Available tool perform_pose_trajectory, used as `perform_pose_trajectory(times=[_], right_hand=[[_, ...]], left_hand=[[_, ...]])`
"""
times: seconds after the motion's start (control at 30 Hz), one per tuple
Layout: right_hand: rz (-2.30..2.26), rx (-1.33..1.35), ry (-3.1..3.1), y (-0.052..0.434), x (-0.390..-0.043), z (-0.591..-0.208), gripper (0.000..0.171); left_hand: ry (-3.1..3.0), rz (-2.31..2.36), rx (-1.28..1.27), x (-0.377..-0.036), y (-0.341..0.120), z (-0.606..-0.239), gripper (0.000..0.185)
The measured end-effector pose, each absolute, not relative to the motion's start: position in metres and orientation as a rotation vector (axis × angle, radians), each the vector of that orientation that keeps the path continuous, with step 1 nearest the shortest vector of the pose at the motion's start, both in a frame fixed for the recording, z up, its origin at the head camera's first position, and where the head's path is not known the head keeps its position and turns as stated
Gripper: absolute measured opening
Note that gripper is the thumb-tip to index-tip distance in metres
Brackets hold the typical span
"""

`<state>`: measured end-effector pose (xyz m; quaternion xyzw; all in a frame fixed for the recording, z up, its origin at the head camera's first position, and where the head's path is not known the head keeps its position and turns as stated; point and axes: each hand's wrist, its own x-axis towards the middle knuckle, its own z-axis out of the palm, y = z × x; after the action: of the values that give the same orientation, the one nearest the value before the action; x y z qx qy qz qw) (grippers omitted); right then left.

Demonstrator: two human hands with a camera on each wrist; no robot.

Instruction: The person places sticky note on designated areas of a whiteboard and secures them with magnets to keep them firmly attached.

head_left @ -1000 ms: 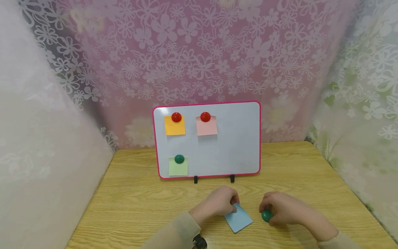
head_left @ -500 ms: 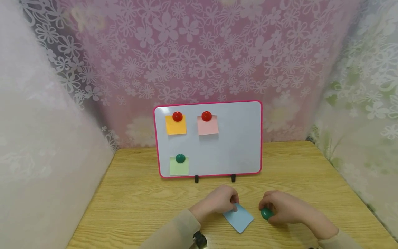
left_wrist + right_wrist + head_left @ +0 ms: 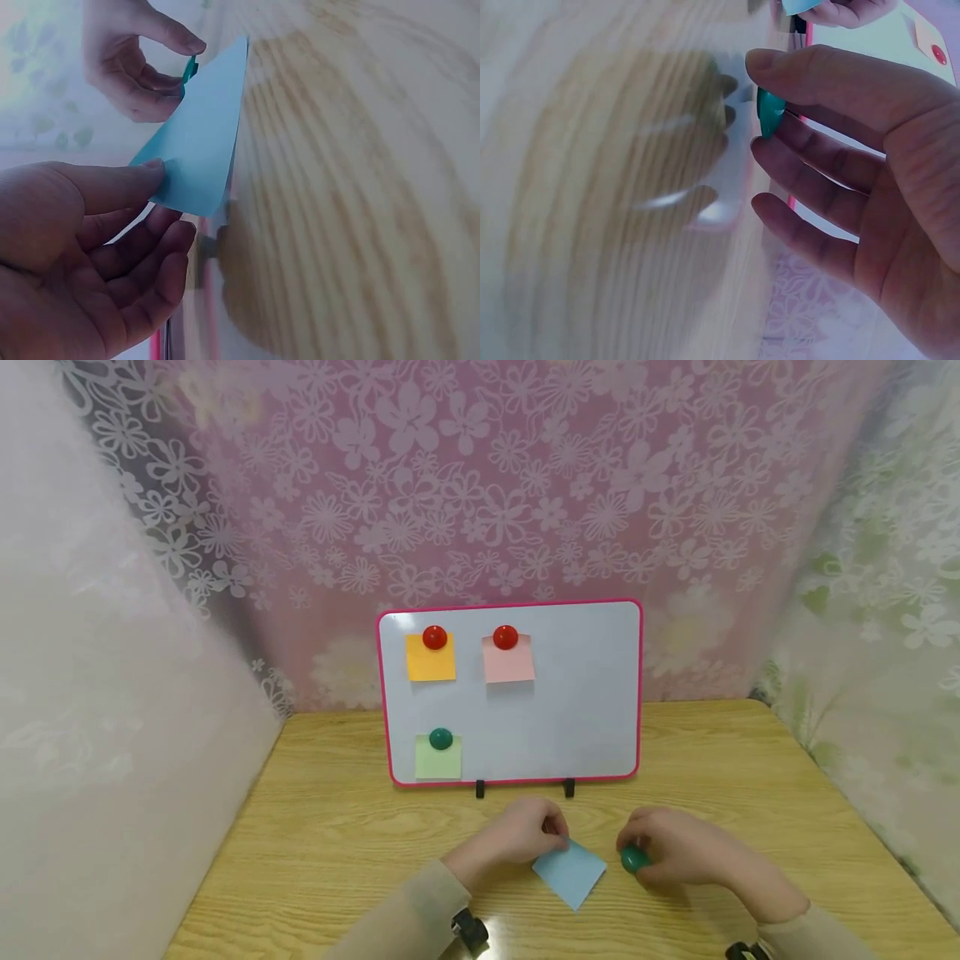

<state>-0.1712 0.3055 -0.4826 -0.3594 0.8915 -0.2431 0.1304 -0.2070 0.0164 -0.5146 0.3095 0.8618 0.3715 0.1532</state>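
Note:
Between thumb and fingers, my left hand [image 3: 521, 831] pinches a blue sticky note [image 3: 572, 874] by its upper corner. The left wrist view shows the note [image 3: 201, 131] lifted off the table, the thumb lying on its face. To the right, my right hand [image 3: 678, 847] grips a round green magnet [image 3: 634, 859]. In the right wrist view the magnet [image 3: 769, 111] sits between the thumb and the fingers, just above the wood. Magnet and note are apart, a short gap between them. Behind both hands stands a whiteboard [image 3: 577, 718] with a pink frame.
On the board, red magnets hold an orange note [image 3: 431, 666] and a pink note [image 3: 510, 668]. A green magnet [image 3: 440, 739] holds a light green note [image 3: 438, 765] at lower left. Black feet [image 3: 569, 787] support the board on the wooden table [image 3: 322, 843]. Patterned curtains enclose the table.
Both hands, still holding the blue note and the green magnet, have moved slightly up and left in the head view. The board appears shifted a little right as the head view moves.

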Motion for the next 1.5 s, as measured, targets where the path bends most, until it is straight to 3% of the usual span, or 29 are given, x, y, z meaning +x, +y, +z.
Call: perform_pose_trajectory(times=[1.5], right_hand=[[-0.715,-0.997,2.614,0.285,-0.179,-0.475,0.030]], left_hand=[[2.481,1.283,0.735,-0.211,-0.028,-0.513,0.007]])
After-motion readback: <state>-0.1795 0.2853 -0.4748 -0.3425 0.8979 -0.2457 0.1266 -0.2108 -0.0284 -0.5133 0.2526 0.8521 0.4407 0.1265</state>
